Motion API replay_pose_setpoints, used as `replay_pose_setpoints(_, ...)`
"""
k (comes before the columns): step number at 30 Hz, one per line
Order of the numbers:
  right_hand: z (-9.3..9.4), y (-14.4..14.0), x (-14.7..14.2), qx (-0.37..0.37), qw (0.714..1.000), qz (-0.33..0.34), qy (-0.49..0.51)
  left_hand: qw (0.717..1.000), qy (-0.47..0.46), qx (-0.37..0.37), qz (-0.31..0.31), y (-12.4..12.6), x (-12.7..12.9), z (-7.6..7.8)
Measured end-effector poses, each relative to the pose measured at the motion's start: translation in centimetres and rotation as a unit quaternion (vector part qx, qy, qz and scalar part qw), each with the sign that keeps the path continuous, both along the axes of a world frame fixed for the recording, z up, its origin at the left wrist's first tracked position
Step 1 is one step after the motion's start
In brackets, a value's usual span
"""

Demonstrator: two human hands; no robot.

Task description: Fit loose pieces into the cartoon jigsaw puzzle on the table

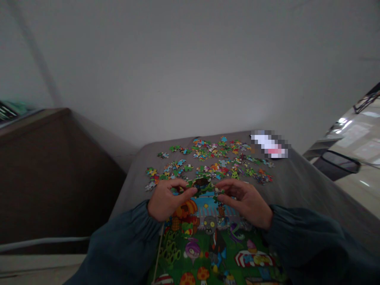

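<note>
My left hand [170,198] pinches a small dark and green section of joined jigsaw pieces [202,183] between thumb and fingers. Close to its right end, my right hand [246,200] grips a small jigsaw piece [219,193] with thumb and forefinger. Whether that piece touches the section, I cannot tell. Below both hands lies a colourful picture sheet [200,225] with cartoon zombies, mushrooms and a pumpkin. Its upper part is partly hidden by my hands. Many loose jigsaw pieces [208,150] are scattered in two rough bands beyond my hands.
The pieces lie on a grey cloth-covered table [139,166] against a pale wall [190,71]. A pixelated phone-like object [268,144] rests at the back right. To the left stands a dark brown cabinet [53,170]. A black-framed object [340,162] is beyond the right edge.
</note>
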State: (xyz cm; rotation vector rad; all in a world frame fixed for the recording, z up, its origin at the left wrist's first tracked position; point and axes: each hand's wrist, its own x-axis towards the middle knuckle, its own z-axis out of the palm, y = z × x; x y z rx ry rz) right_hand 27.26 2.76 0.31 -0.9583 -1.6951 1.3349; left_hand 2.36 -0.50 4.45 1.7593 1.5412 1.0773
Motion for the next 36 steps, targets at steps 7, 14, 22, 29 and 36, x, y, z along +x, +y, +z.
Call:
replay_pose_setpoints(7,-0.18,0.06,-0.01,0.011,1.000,0.002,-0.004,1.000,0.005,-0.001,-0.003,0.05,0.12,0.04)
replay_pose_setpoints(14,-0.57,0.07,-0.18,-0.019,1.000,0.005,0.008,1.000,0.001,0.002,-0.007,-0.02,0.03,-0.08)
replay_pose_setpoints(22,-0.28,0.38,-0.10,-0.015,1.000,0.014,0.015,0.999,0.030,0.010,-0.028,0.56,-0.40,0.37)
replay_pose_setpoints(29,-0.47,0.60,-0.06,0.000,1.000,0.010,0.020,0.995,0.055,-0.012,-0.079,0.78,-0.62,0.17)
replay_pose_setpoints(36,-0.30,0.66,0.04,0.053,0.999,0.005,-0.010,0.993,0.076,-0.025,-0.090,0.93,-0.70,0.13)
